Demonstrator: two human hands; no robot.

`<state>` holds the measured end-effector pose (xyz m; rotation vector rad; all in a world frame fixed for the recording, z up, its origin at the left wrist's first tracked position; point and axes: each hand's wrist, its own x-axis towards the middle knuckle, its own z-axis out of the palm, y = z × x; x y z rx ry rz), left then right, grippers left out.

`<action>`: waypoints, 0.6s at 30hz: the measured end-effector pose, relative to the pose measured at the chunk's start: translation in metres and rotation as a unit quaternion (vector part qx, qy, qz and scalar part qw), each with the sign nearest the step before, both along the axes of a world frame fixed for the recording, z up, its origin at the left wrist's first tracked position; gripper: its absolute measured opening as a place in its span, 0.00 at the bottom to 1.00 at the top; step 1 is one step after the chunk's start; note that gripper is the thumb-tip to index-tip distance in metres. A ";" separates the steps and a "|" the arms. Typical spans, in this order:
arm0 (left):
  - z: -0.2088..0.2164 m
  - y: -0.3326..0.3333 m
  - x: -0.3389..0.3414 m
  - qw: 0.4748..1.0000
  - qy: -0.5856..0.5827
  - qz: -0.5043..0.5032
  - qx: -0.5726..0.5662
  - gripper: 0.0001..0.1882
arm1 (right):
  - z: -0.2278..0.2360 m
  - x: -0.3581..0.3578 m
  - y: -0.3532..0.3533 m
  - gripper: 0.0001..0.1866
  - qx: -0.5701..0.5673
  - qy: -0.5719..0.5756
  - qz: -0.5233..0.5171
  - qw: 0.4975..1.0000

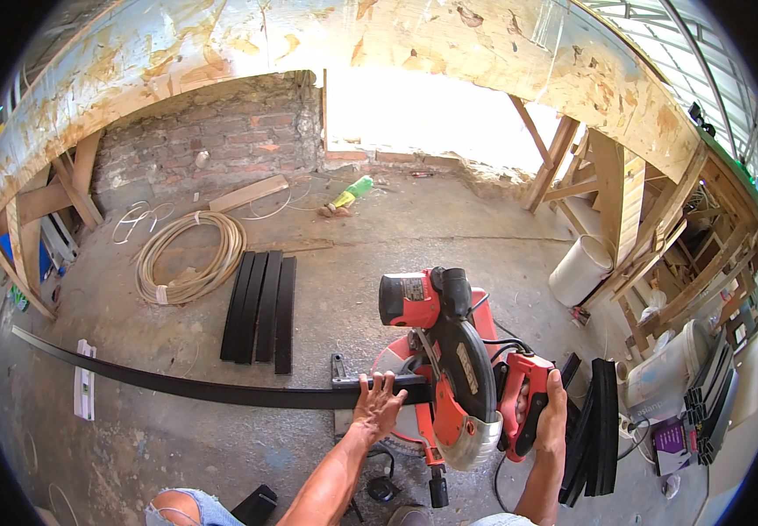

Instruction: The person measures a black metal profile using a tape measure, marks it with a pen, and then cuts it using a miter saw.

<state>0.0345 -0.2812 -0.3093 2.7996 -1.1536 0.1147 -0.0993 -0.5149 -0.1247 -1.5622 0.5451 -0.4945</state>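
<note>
Bracing: the left hand (379, 408) lies over a long, narrow black bar (221, 394) just left of the blade guard (475, 438), its fingers spread and bent downward.
Saw handle: the right hand (552, 430) wraps the red-and-black plastic grip (523, 399) of a red-and-black mitre saw (414, 301); its fingers look closed round it, but whether they squeeze the trigger I cannot tell.
Bar's place: it runs from far left across the saw's base, over a white slotted strip (85, 381); its right end is hidden at the saw.
Progress: the bar looks set up for a cut, probably not yet made, since the visible stretch is unbroken; the guard hides whether the blade touches it.
Shorter pieces: four flat black strips (259, 307) lie side by side on the grey concrete floor (361, 289), and more dark lengths (602, 430) lie right of the saw, perhaps finished cuts.
Left over: most of the long bar extends left of the saw, so more cutting seems possible.
Containers: a white plastic bucket (672, 368) and a purple printed box (671, 445) stand at right; their contents cannot be made out.
</note>
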 end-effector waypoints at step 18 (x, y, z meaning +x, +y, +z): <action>0.000 -0.001 0.001 1.000 0.015 0.002 0.004 0.20 | -0.004 -0.002 0.001 0.39 -0.009 0.000 0.000 1.000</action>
